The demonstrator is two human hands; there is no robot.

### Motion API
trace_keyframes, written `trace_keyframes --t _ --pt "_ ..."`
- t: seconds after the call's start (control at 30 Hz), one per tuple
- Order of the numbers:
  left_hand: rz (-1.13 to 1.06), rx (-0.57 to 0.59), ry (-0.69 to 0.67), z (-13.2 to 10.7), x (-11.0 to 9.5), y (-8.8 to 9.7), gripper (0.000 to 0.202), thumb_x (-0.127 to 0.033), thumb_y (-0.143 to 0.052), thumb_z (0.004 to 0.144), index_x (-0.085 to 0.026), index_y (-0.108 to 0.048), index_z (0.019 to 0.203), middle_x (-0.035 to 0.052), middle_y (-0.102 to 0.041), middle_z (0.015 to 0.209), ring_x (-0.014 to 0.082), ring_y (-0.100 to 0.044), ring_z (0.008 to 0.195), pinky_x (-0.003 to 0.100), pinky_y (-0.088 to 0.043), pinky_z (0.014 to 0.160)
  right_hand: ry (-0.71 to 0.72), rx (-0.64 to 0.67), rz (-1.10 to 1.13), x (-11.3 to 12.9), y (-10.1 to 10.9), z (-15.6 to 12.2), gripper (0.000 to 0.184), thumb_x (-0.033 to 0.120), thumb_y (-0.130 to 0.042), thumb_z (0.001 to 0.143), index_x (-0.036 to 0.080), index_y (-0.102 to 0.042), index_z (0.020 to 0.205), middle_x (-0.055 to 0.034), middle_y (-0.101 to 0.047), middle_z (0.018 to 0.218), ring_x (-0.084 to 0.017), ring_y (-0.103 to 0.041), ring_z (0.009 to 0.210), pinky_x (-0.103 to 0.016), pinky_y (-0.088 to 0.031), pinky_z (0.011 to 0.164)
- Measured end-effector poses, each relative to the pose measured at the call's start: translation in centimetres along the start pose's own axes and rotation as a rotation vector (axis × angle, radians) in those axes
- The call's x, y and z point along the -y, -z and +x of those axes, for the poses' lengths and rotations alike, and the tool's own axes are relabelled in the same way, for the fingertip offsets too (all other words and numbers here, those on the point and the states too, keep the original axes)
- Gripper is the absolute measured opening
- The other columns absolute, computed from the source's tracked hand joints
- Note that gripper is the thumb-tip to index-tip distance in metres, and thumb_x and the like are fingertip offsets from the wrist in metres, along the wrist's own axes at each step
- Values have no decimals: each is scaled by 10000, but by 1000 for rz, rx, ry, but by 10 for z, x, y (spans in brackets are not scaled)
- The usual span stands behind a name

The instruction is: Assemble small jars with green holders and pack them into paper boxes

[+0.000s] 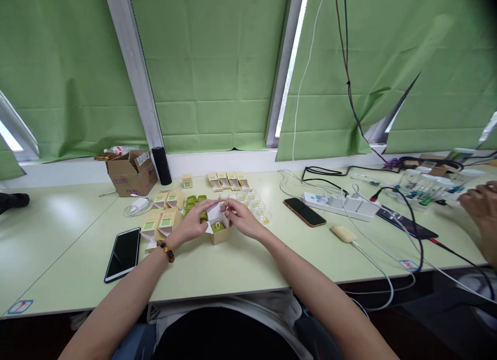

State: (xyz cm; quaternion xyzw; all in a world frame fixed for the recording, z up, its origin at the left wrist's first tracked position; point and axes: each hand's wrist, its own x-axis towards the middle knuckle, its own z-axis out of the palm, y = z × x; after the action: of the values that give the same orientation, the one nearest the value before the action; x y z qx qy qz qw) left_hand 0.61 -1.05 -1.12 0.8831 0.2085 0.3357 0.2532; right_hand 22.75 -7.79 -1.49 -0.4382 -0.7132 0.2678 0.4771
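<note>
A small tan cardboard box (220, 237) stands on the table in front of me, its white-lined flaps raised. Inside it sits a green item (218, 226) with a pale loop on top. My left hand (195, 221) grips the box's left flap between thumb and fingers. On the right side, my right hand (239, 218) is closed with its fingertips at the other flap; part of that grip is hidden. Just behind my left hand are several green pieces (191, 200). Clear round plastic pieces with yellow centres (265, 220) lie beyond my right hand.
Several tan boxes (166, 222) stand to the left, others (229, 181) at the back. A phone (122, 255) lies front left, another (304, 212) right, near a power strip (341, 204) with cables. A larger carton (132, 173) sits back left. Another person's hand (481, 202) is far right.
</note>
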Motion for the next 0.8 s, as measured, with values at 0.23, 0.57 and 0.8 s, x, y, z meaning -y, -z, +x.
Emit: trace_keyframes --t 0.23,0.57,0.8 --pt "-189 -33 47 4 10 -1 877 20 -504 680 -276 -627 1497 108 -540 1573 301 -542 1416 478 -498 1166 -148 -24 242 -19 -12 5 346 269 -658 806 269 -481 1103 -22 -557 1138 -145 -602 744 -283 -545 508" --pt "-482 -15 60 6 9 1 700 -38 -542 728 -272 -744 1356 95 -579 1529 322 -479 1485 454 -467 1165 -152 22 220 -22 -13 6 430 304 -722 776 260 -502 1142 16 -585 943 -141 -601 694 -229 -434 518" --pt "-370 7 -4 2 6 -7 605 -147 -673 871 -292 -649 1457 120 -524 1564 317 -518 1426 442 -509 1111 -148 20 149 -22 -13 5 417 303 -710 781 249 -522 1149 19 -558 940 -132 -573 697 -238 -433 548"
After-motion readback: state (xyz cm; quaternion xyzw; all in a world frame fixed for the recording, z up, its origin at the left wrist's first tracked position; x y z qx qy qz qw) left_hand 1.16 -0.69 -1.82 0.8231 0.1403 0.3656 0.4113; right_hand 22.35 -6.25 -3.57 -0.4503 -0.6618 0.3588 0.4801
